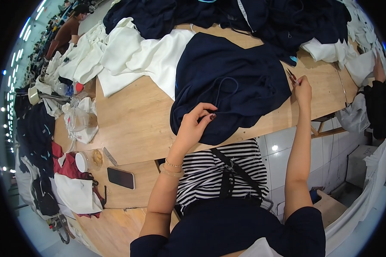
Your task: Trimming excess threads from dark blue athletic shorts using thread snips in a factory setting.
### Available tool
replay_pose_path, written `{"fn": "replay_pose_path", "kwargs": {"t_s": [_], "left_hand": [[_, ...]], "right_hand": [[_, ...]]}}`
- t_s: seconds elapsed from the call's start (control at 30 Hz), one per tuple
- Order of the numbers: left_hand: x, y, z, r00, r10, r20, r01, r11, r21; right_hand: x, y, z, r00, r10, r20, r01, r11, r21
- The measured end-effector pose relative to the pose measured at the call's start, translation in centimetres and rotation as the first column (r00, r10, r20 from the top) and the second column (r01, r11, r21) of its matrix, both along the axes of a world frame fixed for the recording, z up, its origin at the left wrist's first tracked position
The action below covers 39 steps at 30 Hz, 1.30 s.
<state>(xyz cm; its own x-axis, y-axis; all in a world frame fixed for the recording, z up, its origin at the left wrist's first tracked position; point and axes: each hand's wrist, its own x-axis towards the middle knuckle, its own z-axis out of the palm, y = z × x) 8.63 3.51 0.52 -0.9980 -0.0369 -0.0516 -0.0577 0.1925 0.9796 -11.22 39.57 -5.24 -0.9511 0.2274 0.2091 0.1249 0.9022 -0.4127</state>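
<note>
A dark navy garment [231, 81] lies spread on the wooden table [133, 115], with a thin cord looping across it. My left hand [196, 122] pinches the fabric near the garment's near edge, fingers curled on the cloth. My right hand [303, 89] rests at the garment's right edge and grips small thread snips [292, 77], blades pointing away from me.
White garments [137, 53] are heaped at the far left of the table and more navy ones [253, 15] at the far side. A phone [121, 177], a lidded jar [88, 160] and a plastic container [79, 120] sit at the left. Another person [68, 30] works far off.
</note>
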Motion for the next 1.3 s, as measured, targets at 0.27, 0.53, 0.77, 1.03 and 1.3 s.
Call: {"fn": "replay_pose_path", "kwargs": {"t_s": [0.27, 0.53, 0.77, 1.03, 1.3], "left_hand": [[-1.4, -1.2, -0.8, 0.998, 0.035, 0.05, -0.031, 0.997, -0.075], [-1.2, -2.4, -4.2, 0.934, -0.027, -0.357, -0.094, 0.943, -0.319], [-0.6, -0.3, -4.4, 0.929, 0.112, -0.353, -0.266, 0.866, -0.424], [-0.2, 0.7, -3.0, 0.793, 0.048, -0.607, -0.418, 0.768, -0.485], [-0.7, -0.5, -3.8, 0.852, 0.222, -0.473, -0.428, 0.815, -0.389]], "right_hand": [[12.4, -15.2, 11.1, 0.629, 0.708, -0.321, -0.122, -0.318, -0.94], [9.0, -20.2, 2.9, 0.77, 0.624, -0.135, -0.04, -0.164, -0.986], [9.6, -20.3, 3.4, 0.75, 0.655, -0.092, -0.015, -0.122, -0.992], [12.1, -18.0, 8.2, 0.787, 0.574, -0.224, -0.408, 0.213, -0.888], [13.6, -18.4, 8.9, 0.728, 0.649, -0.221, -0.68, 0.641, -0.356]]}}
